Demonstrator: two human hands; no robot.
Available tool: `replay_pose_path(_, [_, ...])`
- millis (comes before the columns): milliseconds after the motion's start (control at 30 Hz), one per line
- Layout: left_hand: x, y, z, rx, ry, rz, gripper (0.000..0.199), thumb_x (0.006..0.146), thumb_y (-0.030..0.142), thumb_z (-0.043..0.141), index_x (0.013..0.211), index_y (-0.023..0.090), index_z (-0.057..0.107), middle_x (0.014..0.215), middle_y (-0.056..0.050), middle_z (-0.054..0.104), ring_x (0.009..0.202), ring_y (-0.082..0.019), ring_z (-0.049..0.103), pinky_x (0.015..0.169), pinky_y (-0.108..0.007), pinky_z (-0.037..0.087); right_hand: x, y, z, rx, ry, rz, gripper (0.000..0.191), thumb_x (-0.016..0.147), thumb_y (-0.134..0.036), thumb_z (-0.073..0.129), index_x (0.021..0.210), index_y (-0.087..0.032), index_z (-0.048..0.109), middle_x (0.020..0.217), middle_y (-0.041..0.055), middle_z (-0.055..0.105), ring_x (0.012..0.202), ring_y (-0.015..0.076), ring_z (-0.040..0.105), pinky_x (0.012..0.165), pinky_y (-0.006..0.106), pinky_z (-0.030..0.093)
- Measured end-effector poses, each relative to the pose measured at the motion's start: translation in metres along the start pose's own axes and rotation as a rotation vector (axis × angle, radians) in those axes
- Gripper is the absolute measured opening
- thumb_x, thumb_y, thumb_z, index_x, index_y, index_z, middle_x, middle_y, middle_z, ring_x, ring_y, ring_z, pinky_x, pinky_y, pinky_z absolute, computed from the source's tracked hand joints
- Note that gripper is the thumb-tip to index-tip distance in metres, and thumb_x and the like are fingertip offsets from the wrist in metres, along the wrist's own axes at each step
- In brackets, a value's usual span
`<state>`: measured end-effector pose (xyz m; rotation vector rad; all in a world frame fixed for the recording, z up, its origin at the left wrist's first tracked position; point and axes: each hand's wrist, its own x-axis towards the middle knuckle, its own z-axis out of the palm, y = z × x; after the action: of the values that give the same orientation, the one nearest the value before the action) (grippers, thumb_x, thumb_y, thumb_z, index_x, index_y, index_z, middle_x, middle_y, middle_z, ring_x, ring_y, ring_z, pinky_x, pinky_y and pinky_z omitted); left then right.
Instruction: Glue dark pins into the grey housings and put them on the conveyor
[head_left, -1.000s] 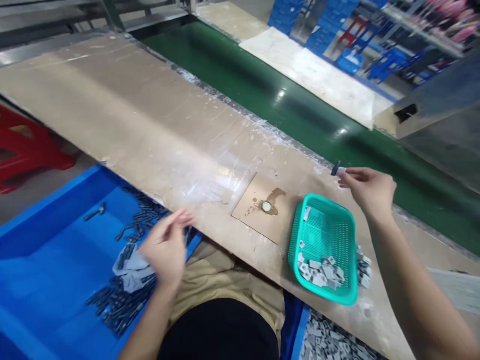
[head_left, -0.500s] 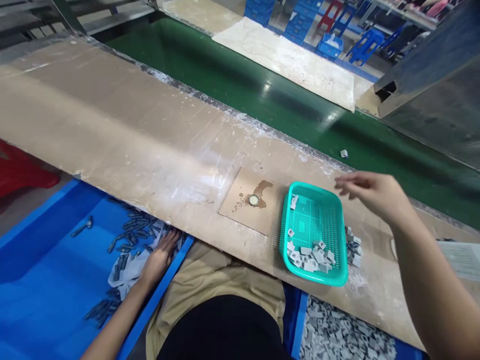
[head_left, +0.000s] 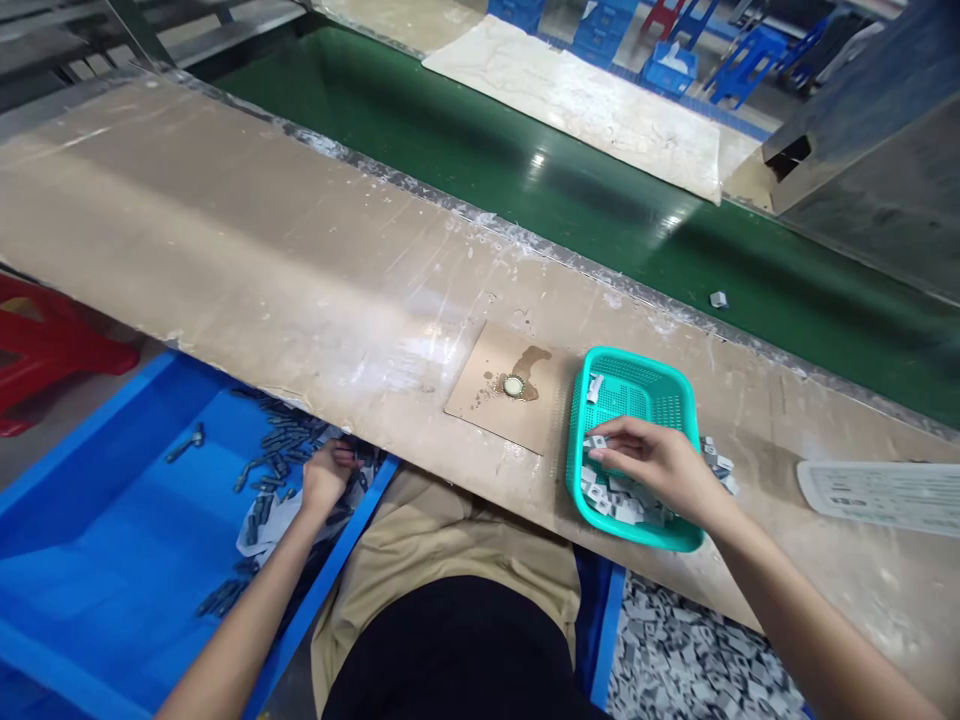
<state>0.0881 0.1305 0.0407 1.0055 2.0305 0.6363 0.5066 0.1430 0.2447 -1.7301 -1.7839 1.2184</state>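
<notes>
My right hand [head_left: 656,462] is over the teal plastic basket [head_left: 697,480], its thumb and fingertips pinching a small light-grey block [head_left: 598,442] with a dark hole. More such blocks [head_left: 622,505] lie in the near end of the basket, partly hidden under the hand. My left hand [head_left: 328,475] is at the right side of the blue bin [head_left: 97,560], by the table edge. Its fingers are curled together among dark, elongated parts [head_left: 283,435]; what they hold, if anything, I cannot make out. White plastic sheeting [head_left: 274,530] lies under that wrist.
A cardboard square [head_left: 495,425] with a wet stain carries a small round cream piece [head_left: 514,386]. Grey blocks [head_left: 718,465] lie right of the basket, near a printed sheet [head_left: 877,495]. Another bin of grey pieces [head_left: 690,650] is below. A block [head_left: 718,299] sits on the green belt [head_left: 465,150].
My right hand has come left and down from beyond the basket and now pinches a block over it. My left hand's fingers have gone from stretched out to curled.
</notes>
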Motion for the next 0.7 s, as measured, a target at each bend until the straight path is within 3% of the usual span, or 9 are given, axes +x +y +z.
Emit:
replay_pose_path(133, [-0.011, 0.008, 0.0, -0.082, -0.002, -0.055, 0.023, 0.044, 0.006, 0.061, 0.062, 0.019, 0.055, 0.053, 0.0, 0.058, 0.068, -0.028, 0.063, 0.076, -0.039, 0.051, -0.001, -0.003, -0.008, 0.337, 0.065, 0.136, 0.04, 0.072, -0.047, 0.072, 0.098, -0.018, 0.066, 0.091, 0.0102, 0.071, 0.078, 0.0232, 0.069, 0.071, 0.038, 0.057])
replay_pose_path(300, [-0.035, 0.011, -0.009, -0.328, 0.0, -0.089, 0.028, 0.052, 0.014, 0.065, 0.08, 0.015, 0.062, 0.074, -0.005, 0.066, 0.085, -0.028, 0.064, 0.087, -0.044, 0.05, 0.013, -0.014, -0.002, 0.517, 0.176, 0.049, 0.027, 0.076, -0.045, 0.069, 0.082, -0.02, 0.062, 0.1, 0.0082, 0.069, 0.074, 0.0203, 0.068, 0.071, 0.037, 0.058])
replay_pose_path(367, [-0.044, 0.013, -0.017, -0.46, -0.005, -0.117, 0.032, 0.06, 0.019, 0.064, 0.091, 0.013, 0.061, 0.083, -0.007, 0.067, 0.09, -0.026, 0.065, 0.086, -0.043, 0.052, 0.022, -0.023, 0.004, 0.51, 0.171, 0.0, 0.025, 0.076, -0.041, 0.07, 0.088, -0.021, 0.062, 0.095, 0.0065, 0.069, 0.073, 0.0201, 0.068, 0.069, 0.037, 0.058])
replay_pose_path(500, [-0.07, 0.027, -0.035, -0.723, -0.08, -0.206, 0.031, 0.07, 0.017, 0.062, 0.1, 0.011, 0.058, 0.088, -0.009, 0.067, 0.093, -0.024, 0.065, 0.085, -0.038, 0.055, 0.039, -0.042, 0.018, 0.24, 0.135, -0.099, 0.04, 0.077, -0.042, 0.069, 0.11, -0.022, 0.063, 0.107, 0.0089, 0.066, 0.086, 0.0239, 0.067, 0.078, 0.041, 0.055])
replay_pose_path(600, [-0.092, 0.046, -0.045, -0.954, -0.142, -0.344, 0.031, 0.068, 0.007, 0.065, 0.099, 0.011, 0.061, 0.087, -0.008, 0.068, 0.091, -0.022, 0.066, 0.082, -0.032, 0.056, 0.052, -0.051, 0.032, -0.092, 0.18, -0.245, 0.03, 0.082, -0.043, 0.061, 0.101, -0.021, 0.069, 0.106, 0.0098, 0.064, 0.095, 0.0248, 0.063, 0.081, 0.039, 0.053])
replay_pose_path(700, [-0.113, 0.065, -0.05, -1.06, -0.161, -0.391, 0.032, 0.072, 0.005, 0.065, 0.103, 0.014, 0.064, 0.085, -0.006, 0.068, 0.086, -0.019, 0.067, 0.075, -0.025, 0.056, 0.062, -0.051, 0.046, -0.306, 0.254, -0.362, 0.028, 0.085, -0.04, 0.057, 0.096, -0.019, 0.07, 0.1, 0.0103, 0.061, 0.081, 0.0211, 0.064, 0.076, 0.037, 0.053])
